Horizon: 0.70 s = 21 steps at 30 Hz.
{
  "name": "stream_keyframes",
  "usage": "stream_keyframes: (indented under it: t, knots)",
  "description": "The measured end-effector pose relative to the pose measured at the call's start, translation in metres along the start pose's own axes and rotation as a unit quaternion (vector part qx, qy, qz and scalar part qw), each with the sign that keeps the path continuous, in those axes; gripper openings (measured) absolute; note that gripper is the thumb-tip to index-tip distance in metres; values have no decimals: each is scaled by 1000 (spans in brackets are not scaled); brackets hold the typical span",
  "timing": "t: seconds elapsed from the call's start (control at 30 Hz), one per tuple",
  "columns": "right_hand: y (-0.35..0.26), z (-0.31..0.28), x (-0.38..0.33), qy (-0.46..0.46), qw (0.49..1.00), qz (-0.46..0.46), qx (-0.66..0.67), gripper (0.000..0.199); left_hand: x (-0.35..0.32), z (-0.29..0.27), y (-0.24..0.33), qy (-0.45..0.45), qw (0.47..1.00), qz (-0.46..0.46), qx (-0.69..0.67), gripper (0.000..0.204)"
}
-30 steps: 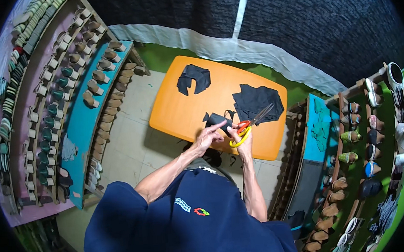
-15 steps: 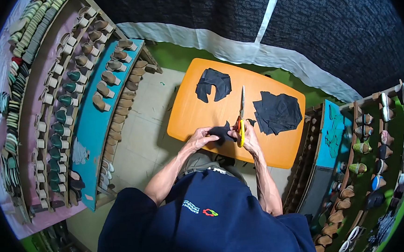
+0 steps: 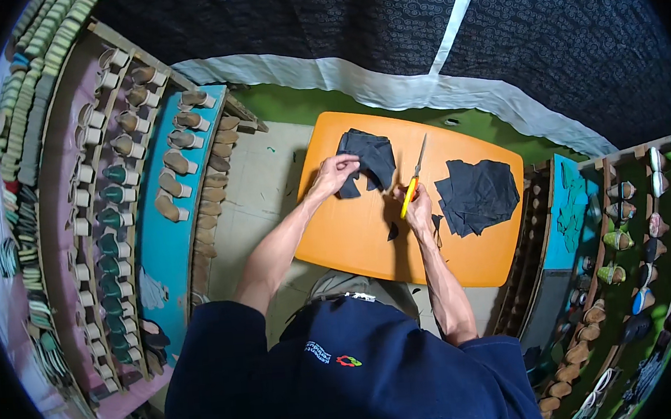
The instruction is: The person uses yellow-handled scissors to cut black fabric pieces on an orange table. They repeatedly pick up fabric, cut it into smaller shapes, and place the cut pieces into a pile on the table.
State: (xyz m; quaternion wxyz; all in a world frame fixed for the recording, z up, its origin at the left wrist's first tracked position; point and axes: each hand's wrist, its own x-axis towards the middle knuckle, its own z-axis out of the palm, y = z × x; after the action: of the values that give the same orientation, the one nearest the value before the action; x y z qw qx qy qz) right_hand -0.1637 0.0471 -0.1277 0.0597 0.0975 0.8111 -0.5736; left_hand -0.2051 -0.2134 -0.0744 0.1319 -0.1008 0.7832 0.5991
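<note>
Left hand [image 3: 334, 173] closed on the edge of a dark fabric piece [image 3: 369, 157] lying on the far left part of the orange table [image 3: 353, 235]. Right hand [image 3: 419, 207] wrapped around yellow-handled scissors [image 3: 413, 178], blades shut and pointing away across the tabletop. Stack of dark fabric cut-outs [image 3: 478, 195] just right of that hand; small dark scraps [image 3: 393, 232] beside the wrist. Racks of shoe lasts [image 3: 128, 185] along the left, more shelves of shoes [image 3: 627, 267] on the right.

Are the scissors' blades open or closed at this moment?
Closed, as far as the view shows: the scissors in the right hand show one thin blade line pointing away over the orange table, no V-gap.
</note>
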Motion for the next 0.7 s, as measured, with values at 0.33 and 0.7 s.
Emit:
stream_keyframes:
  t: [0.33,0.7]
  knots:
    - [4,-39,-63,27,989,98,-107,43,48,16,-34,96,893,155,410,46]
    - [24,-98,-119,162,956,100,-222,46,76,22,10,115,887,165,416,54]
